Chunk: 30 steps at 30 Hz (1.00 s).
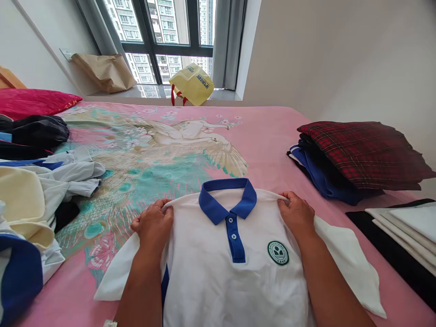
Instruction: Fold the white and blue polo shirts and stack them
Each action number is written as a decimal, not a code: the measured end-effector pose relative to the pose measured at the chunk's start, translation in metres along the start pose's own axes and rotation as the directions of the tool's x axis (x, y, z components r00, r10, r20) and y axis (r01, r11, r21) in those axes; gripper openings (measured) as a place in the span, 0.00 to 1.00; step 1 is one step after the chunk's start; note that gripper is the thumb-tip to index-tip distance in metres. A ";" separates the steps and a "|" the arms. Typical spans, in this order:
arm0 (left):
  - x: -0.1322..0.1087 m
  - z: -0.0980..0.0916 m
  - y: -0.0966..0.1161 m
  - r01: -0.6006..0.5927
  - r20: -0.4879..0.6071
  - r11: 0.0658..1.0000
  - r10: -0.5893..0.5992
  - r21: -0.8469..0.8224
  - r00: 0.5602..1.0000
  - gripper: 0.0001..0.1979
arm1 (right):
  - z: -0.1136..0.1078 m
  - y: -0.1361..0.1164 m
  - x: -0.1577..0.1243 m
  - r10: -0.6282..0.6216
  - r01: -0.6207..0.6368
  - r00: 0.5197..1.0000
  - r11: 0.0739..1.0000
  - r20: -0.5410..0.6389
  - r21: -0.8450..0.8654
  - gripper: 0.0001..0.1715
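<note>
A white polo shirt [211, 281] lies front up on the pink bedspread [269, 141], its blue collar at the far end. It has a blue button placket and a round green badge on the chest. My left hand [155, 225] pinches the shoulder seam on the left, thumb on top. At the opposite shoulder, my right hand [297, 213] grips the fabric the same way. Both sleeves spread outward beneath my forearms. The shirt's lower part runs out of view at the bottom.
Loose crumpled clothes [71, 172] heap along the left side. On the right sit a folded stack topped with red plaid cloth [368, 152] and folded white garments [408, 227] on black cloth. A yellow bag [194, 84] and a brown paper bag [105, 72] rest by the window.
</note>
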<state>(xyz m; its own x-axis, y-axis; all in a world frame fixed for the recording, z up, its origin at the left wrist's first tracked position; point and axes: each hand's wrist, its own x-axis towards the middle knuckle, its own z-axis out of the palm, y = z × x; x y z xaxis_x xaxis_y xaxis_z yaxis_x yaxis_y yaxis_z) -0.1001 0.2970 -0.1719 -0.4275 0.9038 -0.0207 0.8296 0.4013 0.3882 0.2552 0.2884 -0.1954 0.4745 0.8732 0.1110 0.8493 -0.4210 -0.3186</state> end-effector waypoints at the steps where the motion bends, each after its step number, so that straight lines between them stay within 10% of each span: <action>1: 0.001 0.001 0.000 -0.031 -0.001 0.999 0.031 0.022 1.000 0.16 | 0.002 0.001 0.000 -0.013 0.013 1.000 0.999 0.014 -0.029 0.15; 10: 0.005 0.017 -0.004 -0.077 -0.099 0.992 0.067 -0.099 0.993 0.16 | 0.017 0.000 0.003 -0.044 0.040 0.996 0.998 -0.077 -0.056 0.16; 14: 0.015 0.009 -0.006 -0.148 0.040 0.989 0.147 0.019 0.988 0.21 | 0.015 -0.007 -0.005 -0.151 0.145 0.980 0.988 -0.127 -0.054 0.16; 24: 0.046 -0.014 0.035 -0.564 0.329 0.820 0.562 -0.099 0.759 0.16 | -0.005 -0.015 0.016 -0.503 0.514 0.858 0.839 0.109 -0.176 0.15; 30: 0.056 0.022 0.037 -0.473 0.238 0.877 0.479 -0.086 0.845 0.21 | 0.009 0.002 0.037 -0.441 0.448 0.894 0.867 0.083 -0.218 0.19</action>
<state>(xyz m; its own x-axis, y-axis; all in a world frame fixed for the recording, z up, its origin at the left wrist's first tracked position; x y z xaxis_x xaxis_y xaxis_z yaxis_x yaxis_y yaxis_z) -0.0854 0.3658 -0.1793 0.1214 0.9913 -0.0512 0.8988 -0.0879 0.4294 0.2723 0.3222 -0.2008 0.0306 0.9864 0.1614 0.9994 -0.0274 -0.0216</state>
